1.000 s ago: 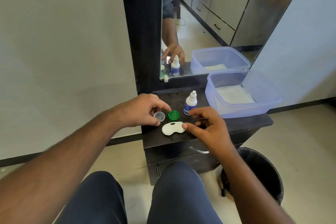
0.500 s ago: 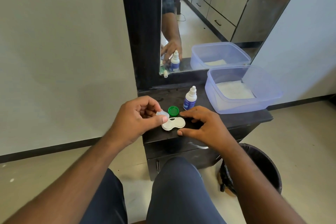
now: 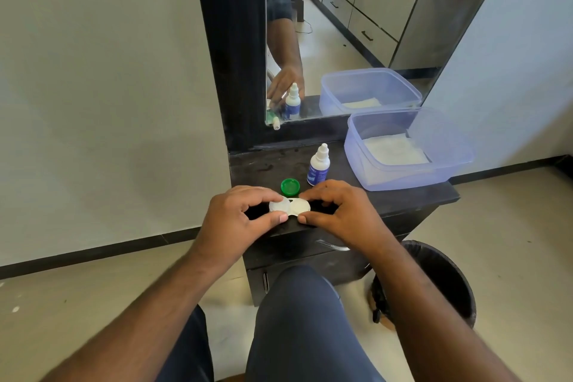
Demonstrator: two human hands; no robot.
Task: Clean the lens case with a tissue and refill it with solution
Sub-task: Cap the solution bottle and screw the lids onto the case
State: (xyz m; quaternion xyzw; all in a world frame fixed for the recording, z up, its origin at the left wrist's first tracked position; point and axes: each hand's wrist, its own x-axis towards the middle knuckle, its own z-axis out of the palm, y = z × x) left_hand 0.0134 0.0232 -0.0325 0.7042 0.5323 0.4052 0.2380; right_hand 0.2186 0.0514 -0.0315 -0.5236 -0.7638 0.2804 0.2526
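Observation:
A white lens case (image 3: 298, 206) lies near the front edge of the dark cabinet top (image 3: 266, 167). My left hand (image 3: 235, 220) pinches a clear round cap (image 3: 279, 205) and holds it on the case's left well. My right hand (image 3: 338, 211) pinches the case's right end between thumb and fingers. A green cap (image 3: 290, 187) lies just behind the case. The white solution bottle (image 3: 318, 164) with a blue label stands upright behind my right hand.
A translucent blue tub (image 3: 446, 170) holding white tissue (image 3: 395, 150) sits at the cabinet's right. A mirror (image 3: 356, 25) rises behind. A black bin (image 3: 446, 276) stands on the floor at the right. My knees are below the cabinet's drawer.
My left hand picked the clear cap up from beside the green cap and brought it onto the case's left well. My right hand shifted to pinch the case's right end.

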